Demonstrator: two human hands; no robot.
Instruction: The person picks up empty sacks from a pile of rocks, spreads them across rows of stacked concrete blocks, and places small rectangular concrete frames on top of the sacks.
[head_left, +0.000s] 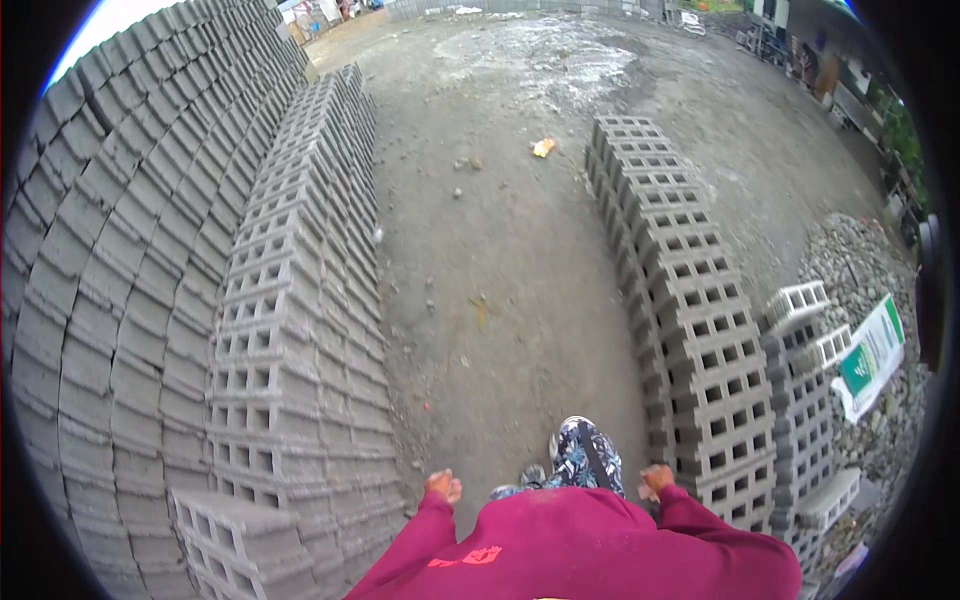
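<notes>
My left hand hangs low beside my body, its fingers loosely curled in with nothing seen in them. Just to its left runs a long stack of grey hollow concrete blocks. My right hand is also curled closed at my other side and holds nothing that shows. It is nearest to a second row of hollow blocks, apart from it by a small gap. Both forearms are in maroon sleeves. Below, my patterned trousers and part of my shoes show on the ground between the stacks.
A taller block wall rises at the far left. The dirt lane between the rows carries small stones and a crumpled orange-yellow scrap. At right are loose blocks, a gravel heap and a white-green sack.
</notes>
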